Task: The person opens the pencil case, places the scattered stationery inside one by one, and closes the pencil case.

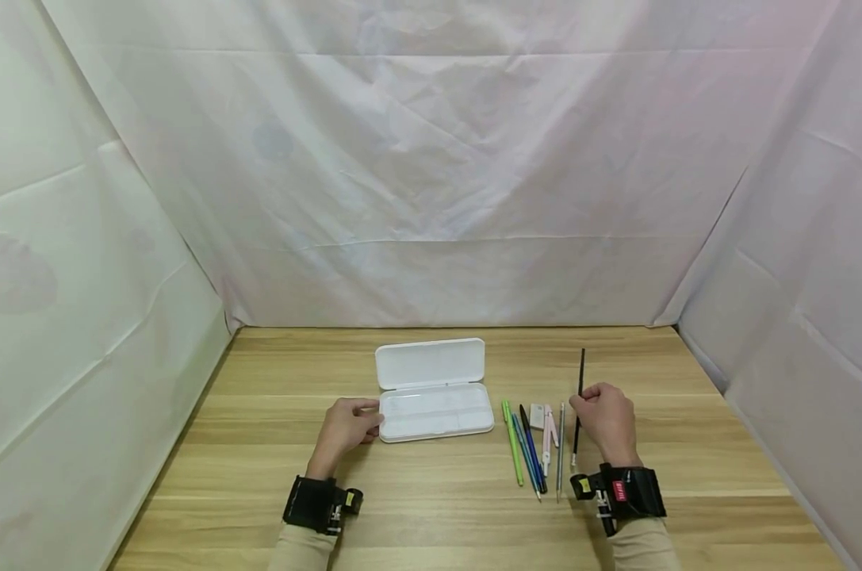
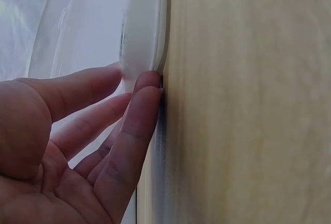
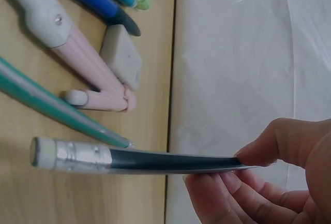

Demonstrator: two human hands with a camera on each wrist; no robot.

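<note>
- On the wooden desk (image 1: pixel 431 492), walled in by white sheeting (image 1: pixel 431 174) on three sides, a person is sitting with both hands forward; the desk's near half is lying bare, so there is open room for the arms, while the cloth walls are closing in at the far corners.
- At the middle, a white pencil case (image 1: pixel 434 388) is lying open, its lid folded back toward the far wall and its shallow tray apparently holding nothing yet.
- The left hand (image 1: pixel 345 428) is resting against the case's left end, straight fingers (image 2: pixel 139 110) touching its rim and steadying it, gripping nothing.
- The right hand (image 1: pixel 607 420) is pinching a black pencil (image 1: pixel 580 396) between thumb and fingertips (image 3: pixel 269 154), lifting it off the desk, eraser end toward the person.
- This looks like the pick-up step; carrying the pencil left would call for passing over the row of pens and turning it to lie along the tray.
- Just left of that hand, a green pen (image 1: pixel 512 440), blue pen (image 1: pixel 533 444), pink compass (image 1: pixel 549 432), grey pencil (image 1: pixel 561 448) and small eraser (image 1: pixel 537 415) are lying close together.
</note>
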